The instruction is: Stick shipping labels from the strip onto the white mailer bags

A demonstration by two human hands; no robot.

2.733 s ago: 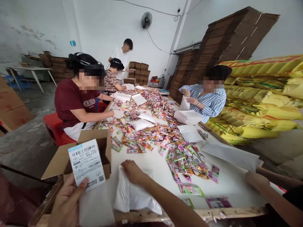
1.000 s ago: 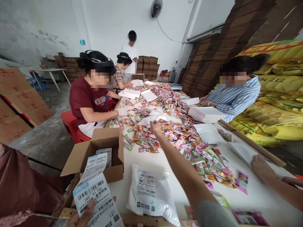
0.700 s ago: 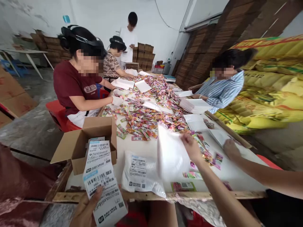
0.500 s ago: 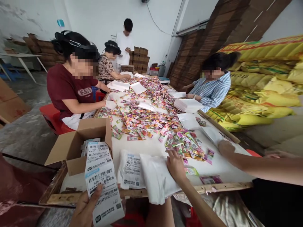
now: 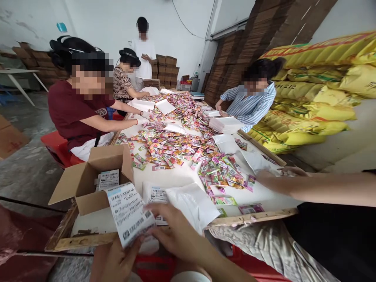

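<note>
Both hands on a strip of shipping labels at the near edge of the bench.

The left hand [image 5: 117, 262] is closed on the lower end of the label strip [image 5: 129, 213], thumb on its face; the right hand [image 5: 173, 235] has its fingers curled onto the strip's lower right corner. The strip's long axis runs from the hands up and to the left, its top end pointing toward the open cardboard box [image 5: 88, 182], which holds more labels. Just beside it, on the bench [image 5: 258, 217], lie a labelled white mailer [image 5: 154, 194] and a plain white mailer [image 5: 194, 203]. Beyond them a heap of colourful sachets [image 5: 182, 150] spreads along the bench. A co-worker's hand [image 5: 266, 178] reaches in from the right.
</note>
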